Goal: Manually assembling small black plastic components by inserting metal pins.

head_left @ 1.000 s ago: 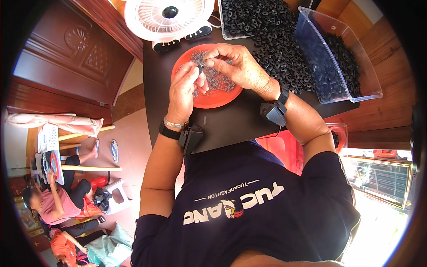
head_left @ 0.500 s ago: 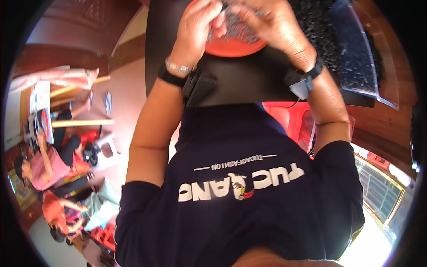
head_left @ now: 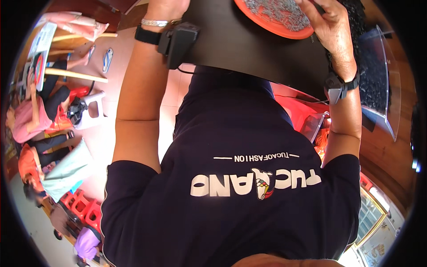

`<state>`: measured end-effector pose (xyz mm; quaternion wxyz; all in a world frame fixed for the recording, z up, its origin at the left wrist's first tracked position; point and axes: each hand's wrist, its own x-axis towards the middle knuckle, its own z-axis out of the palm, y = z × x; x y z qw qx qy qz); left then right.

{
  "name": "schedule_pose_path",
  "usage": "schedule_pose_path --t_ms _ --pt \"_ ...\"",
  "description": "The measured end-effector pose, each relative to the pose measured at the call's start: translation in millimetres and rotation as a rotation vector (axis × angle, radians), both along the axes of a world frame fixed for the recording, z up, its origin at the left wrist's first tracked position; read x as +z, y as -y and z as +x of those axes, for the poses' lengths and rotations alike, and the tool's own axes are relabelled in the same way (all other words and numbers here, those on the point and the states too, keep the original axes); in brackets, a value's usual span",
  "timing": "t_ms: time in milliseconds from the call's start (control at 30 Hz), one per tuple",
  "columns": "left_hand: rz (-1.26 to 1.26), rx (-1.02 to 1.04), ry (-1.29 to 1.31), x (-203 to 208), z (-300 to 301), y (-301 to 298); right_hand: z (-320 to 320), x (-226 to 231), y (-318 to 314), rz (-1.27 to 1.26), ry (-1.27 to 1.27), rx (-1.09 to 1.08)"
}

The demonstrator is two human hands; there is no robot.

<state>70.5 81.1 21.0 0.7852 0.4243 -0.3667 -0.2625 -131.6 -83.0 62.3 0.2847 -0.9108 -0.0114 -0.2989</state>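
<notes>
A person's right hand (head_left: 333, 31) curls at the edge of a red dish (head_left: 293, 35), its hold unclear; the left hand (head_left: 173, 7) is cropped, its state unknown. Grey pieces (head_left: 278, 12) dishside, left of the right hand, and black pieces (head_left: 357, 15) to its right suggest plenty remains; what's done cannot be told.

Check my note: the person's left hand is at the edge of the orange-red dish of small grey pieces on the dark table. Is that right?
Wrong hand: the head view shows the right hand at the edge of the orange-red dish of small grey pieces on the dark table.
</notes>
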Motion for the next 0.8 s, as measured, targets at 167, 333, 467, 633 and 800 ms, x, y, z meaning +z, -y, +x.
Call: schedule_pose_path --t_ms 167,333,467,633,800 --pt "-0.043 0.082 -0.015 -5.2 15.7 -57.4 -3.3 -15.3 11.2 -0.125 -0.08 0.042" --pt "-0.104 0.164 -0.035 -10.1 17.7 -97.2 -2.8 -11.7 -3.4 -0.125 -0.085 0.05" --pt "-0.137 0.197 -0.059 -17.1 12.7 -117.9 -4.7 -14.7 -4.3 -0.127 -0.109 0.025" --pt "-0.155 0.265 -0.122 -28.6 9.9 -127.0 -7.6 -22.3 -8.1 -0.08 -0.223 -0.026" --pt "-0.336 0.083 -0.306 -47.8 8.0 -136.0 -10.3 -22.2 -30.5 -0.111 -0.207 0.051"
